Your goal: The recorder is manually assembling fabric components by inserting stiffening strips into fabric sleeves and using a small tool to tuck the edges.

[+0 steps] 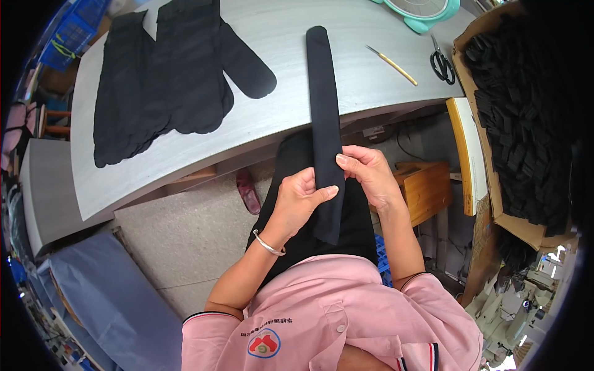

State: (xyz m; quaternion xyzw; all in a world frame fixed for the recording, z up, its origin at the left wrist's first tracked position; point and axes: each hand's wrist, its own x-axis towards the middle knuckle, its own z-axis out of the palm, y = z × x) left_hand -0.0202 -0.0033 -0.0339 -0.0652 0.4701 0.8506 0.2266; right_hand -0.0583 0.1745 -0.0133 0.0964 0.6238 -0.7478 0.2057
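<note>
1 black fabric strip runs lengthwise before the person: its rounded far end lies on the tabletop, and its near end extends over the lap. Left hand: thumb laid across the upper face, other fingers curled at the left edge, pinching the strip toward its near end. Right hand: thumb and forefinger pinching the right edge, slightly farther up. Gripping 2 opposite edges probably keeps the strip flat and straight, while the tabletop appears to support the free end.

Black fabric pieces lie in overlapping piles at left. 1 pointed tool with a light handle and 1 pair of scissors lie at right, seemingly for easy reach.

Containers: 1 open cardboard box, beside the tabletop's right end, is densely filled with narrow black pieces. 1 blue crate stands at far left; its contents cannot be determined.
</note>
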